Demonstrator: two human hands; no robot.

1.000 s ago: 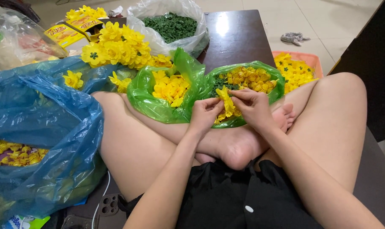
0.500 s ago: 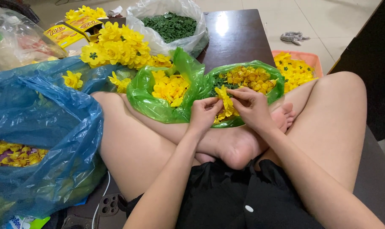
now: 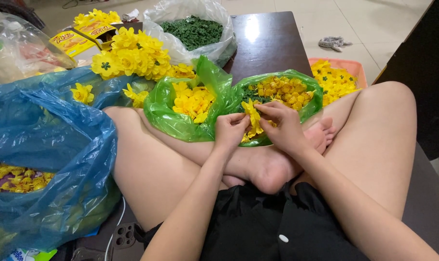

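A yellow flower [image 3: 253,116] is pinched between the left hand [image 3: 230,129] and the right hand [image 3: 282,124] at the middle of the frame, just above the crossed legs. Both grips are narrow, fingertips closed on the flower's petals. Directly behind the hands a green bag [image 3: 181,123] is spread open in two pockets: yellow petals [image 3: 194,100] are held in the left pocket, and smaller yellow pieces [image 3: 282,91] mixed with green bits in the right.

The flower is thin and could be torn or creased if the two pinches are pulled apart too hard. A loose part could be dropped into the wrong pocket, since the pockets are touching and only a fold of plastic is between them. The bag is rested on the shin and foot, not on the desk [image 3: 268,41], so it could be tipped by any shift of the legs and its contents spilled. At lower left a blue bag [image 3: 50,145] is slumped against the thigh and could be knocked over the same way.
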